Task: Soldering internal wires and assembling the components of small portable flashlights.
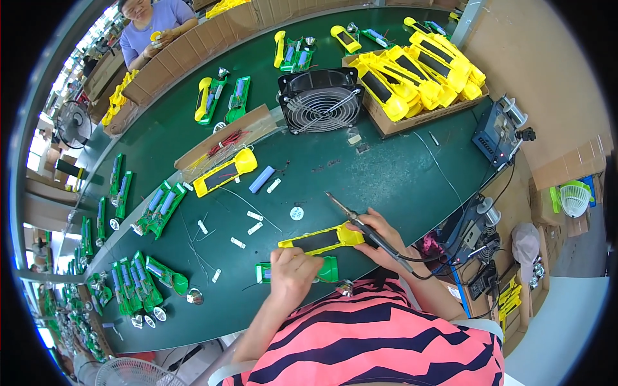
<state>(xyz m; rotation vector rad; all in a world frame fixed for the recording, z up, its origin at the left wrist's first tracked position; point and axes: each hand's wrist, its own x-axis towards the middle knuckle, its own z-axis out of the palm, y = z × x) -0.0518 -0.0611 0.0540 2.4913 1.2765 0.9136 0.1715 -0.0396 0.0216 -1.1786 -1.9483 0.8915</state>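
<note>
Fingers (377, 220) of the right hand (387, 229) are grasping a soldering iron (386, 247) and yellow housing (320, 242); the left hand (291, 273) is curling, its hold unclear. The housing is extending between both hands, beside a green casing (329, 267).

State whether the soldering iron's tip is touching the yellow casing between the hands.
Apart. The head view shows green tabletop plainly between the soldering iron's tip and the yellow casing.
</note>
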